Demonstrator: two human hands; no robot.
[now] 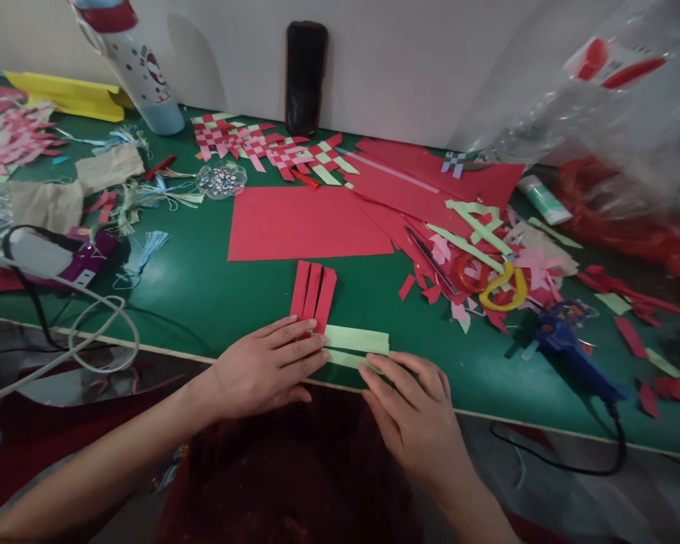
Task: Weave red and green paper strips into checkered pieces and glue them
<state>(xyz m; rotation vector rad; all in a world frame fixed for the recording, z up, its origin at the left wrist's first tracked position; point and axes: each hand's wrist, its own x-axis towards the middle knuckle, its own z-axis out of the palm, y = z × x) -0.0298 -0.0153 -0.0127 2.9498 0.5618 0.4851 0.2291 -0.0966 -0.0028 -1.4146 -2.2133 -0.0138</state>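
Observation:
Three red paper strips [314, 291] stand side by side, pointing away from me, near the table's front edge. Two pale green paper strips [357, 338] run to the right from them, one below the other. My left hand [269, 363] lies flat with fingers stretched, pressing on the lower ends of the red strips and the left ends of the green ones. What lies under those fingers is hidden. With bent fingers my right hand [413, 408] grips the right end of the lower green strip.
Beyond the strips lie a red paper sheet [311, 223] and woven paper pieces [261, 143]. A phone [306, 79] leans on the wall. Yellow-handled scissors [504, 287] lie among scraps at right, beside a blue glue gun [578, 351]. A bottle [147, 83] and tassels [147, 253] are left.

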